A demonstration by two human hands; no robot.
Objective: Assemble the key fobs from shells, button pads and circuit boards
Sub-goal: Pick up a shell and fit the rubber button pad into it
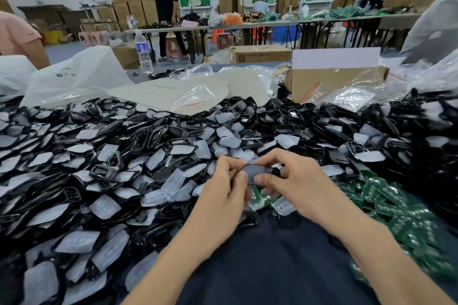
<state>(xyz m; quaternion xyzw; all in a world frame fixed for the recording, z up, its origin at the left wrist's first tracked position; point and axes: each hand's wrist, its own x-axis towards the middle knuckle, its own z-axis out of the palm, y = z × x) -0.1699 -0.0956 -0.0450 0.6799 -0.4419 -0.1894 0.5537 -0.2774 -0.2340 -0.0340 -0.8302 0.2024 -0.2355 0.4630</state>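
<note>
Two bare hands meet over a worktable heaped with parts. The left hand (226,188) and the right hand (295,181) both pinch one dark key fob (257,173), with thumbs and curled fingers closed on its edges. They hold it just above the near centre of the heap.

Black shells (148,135) and translucent button pads (105,207) lie mixed in a pile far too numerous to count, spreading from the left edge to the far right. Green circuit boards (396,210), also too many to count, form a separate heap at the near right, and some reach under the right hand.

Beyond the pile sit one open cardboard box (332,82) to the right, crumpled plastic bags (74,77), and one water bottle (143,51) at far left. Three other people are in view: one standing in a black shirt (164,0), one seated far off (260,5), and one in pink (17,37) at the left edge.
</note>
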